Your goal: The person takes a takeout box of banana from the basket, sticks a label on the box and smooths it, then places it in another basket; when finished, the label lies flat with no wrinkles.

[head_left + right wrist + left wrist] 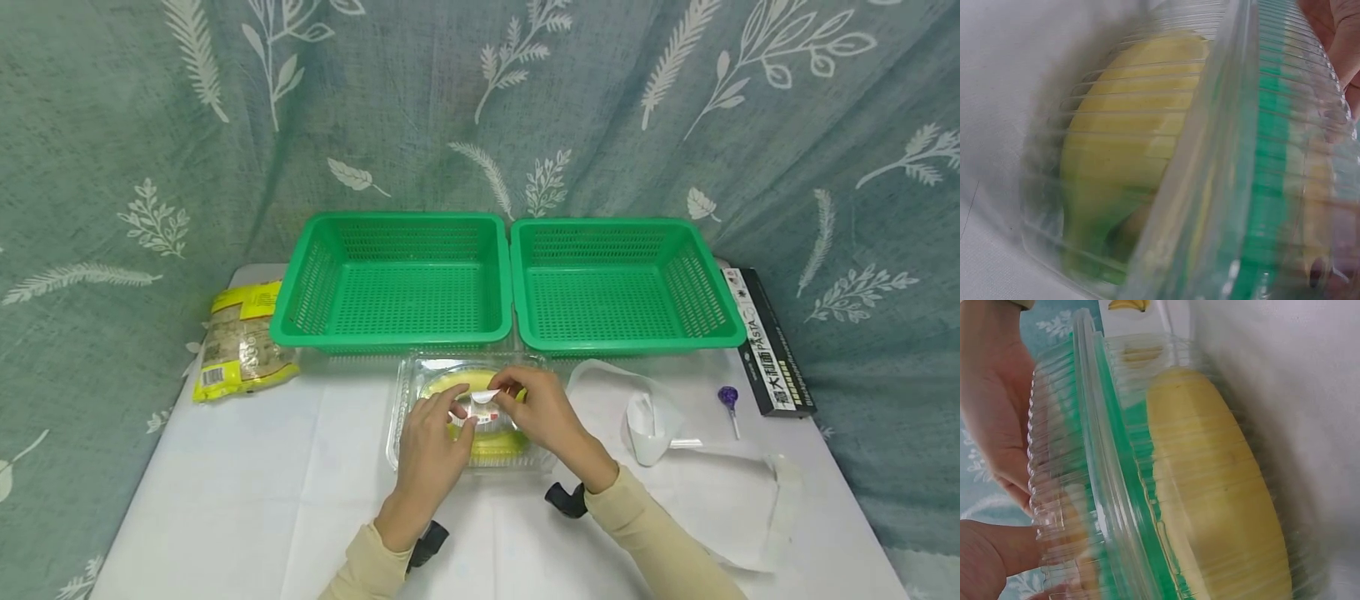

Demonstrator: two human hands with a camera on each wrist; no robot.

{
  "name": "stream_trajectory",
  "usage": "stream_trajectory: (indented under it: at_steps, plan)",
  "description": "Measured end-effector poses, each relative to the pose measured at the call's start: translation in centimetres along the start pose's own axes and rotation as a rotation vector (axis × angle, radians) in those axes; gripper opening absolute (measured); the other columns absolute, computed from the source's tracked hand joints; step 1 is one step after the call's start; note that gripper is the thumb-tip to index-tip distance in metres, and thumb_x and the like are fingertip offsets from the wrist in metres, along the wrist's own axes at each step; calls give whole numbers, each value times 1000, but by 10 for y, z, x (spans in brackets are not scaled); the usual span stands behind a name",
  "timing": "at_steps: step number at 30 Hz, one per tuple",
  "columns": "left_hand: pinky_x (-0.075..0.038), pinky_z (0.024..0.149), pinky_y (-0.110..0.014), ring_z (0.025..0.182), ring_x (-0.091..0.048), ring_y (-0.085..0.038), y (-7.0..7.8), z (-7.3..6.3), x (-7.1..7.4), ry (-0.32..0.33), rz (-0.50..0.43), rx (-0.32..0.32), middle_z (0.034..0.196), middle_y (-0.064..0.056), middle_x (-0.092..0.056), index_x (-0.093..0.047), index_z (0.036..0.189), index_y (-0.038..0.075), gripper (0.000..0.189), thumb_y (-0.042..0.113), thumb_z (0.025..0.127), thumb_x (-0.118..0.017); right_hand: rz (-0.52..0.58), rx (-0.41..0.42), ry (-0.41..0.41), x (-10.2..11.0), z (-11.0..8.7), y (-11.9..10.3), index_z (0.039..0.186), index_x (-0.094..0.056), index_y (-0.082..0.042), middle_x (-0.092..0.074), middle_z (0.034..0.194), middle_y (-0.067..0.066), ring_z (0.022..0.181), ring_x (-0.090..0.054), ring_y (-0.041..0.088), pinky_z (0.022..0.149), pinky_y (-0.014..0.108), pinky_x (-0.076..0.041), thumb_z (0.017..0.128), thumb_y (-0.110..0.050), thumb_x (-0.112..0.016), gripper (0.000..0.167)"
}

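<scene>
A clear plastic clamshell box (402,417) with yellow bananas (491,450) inside lies closed on the table, in front of the baskets. On its lid is a label (483,398) whose upper edge curls up, showing a white underside. My right hand (543,408) pinches that raised edge between thumb and fingers. Over the lid's left part, my left hand (435,437) rests with its fingers loosely bent beside the label. Both wrist views look at the box from the side, with a banana (1210,481) showing through the ribbed wall; the label is hidden there.
Two green baskets (393,340) (630,343) stand side by side at the back. A yellow bag (243,342) lies left, a black-and-white pasta box (768,350) right. A purple lollipop (727,397), a crumpled white piece (647,429) and a translucent sheet (720,500) lie on the right.
</scene>
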State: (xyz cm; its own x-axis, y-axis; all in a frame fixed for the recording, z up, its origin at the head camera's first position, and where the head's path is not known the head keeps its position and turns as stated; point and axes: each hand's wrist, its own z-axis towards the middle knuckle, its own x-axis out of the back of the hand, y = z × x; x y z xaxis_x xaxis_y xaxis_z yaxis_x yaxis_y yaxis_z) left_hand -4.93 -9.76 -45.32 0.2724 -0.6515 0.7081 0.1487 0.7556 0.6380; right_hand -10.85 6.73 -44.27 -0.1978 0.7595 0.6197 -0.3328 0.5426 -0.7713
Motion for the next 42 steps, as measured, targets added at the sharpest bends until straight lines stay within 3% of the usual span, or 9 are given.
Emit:
stream_trajectory:
  at_steps: [14, 26, 36, 42]
  plan:
    - [-41, 68, -27, 79, -56, -16, -2, 1, 0, -20, 20, 4, 83, -3, -69, -67, 124, 6, 49, 7, 78, -83, -53, 12, 42, -4, 0, -1, 92, -74, -7, -72, 82, 6, 73, -63, 14, 63, 19, -49, 85, 0, -75, 10]
    - [-43, 68, -28, 79, -61, -21, -2, 1, -1, -8, 13, -12, 83, -3, -70, -67, 123, 6, 49, 5, 77, -84, -87, 1, 57, -7, 1, -2, 92, -75, -8, -70, 93, 6, 70, -58, 11, 59, 19, -46, 85, -3, -77, 8]
    - [-49, 74, -34, 86, -62, -19, -5, 1, -3, 33, -7, -77, 89, -2, -71, -70, 93, 11, 24, 3, 75, -83, -125, 2, 65, -7, 2, -2, 91, -76, -7, -68, 94, 7, 69, -57, 11, 60, 20, -46, 85, -3, -77, 8]
    - [-49, 75, -34, 88, -63, -20, -6, 1, -3, 21, -12, -125, 90, 1, -73, -75, 88, 15, 20, 1, 75, -83, -161, 7, 78, -9, 4, 0, 90, -76, -6, -66, 90, 6, 66, -52, 10, 57, 20, -43, 85, -5, -77, 5]
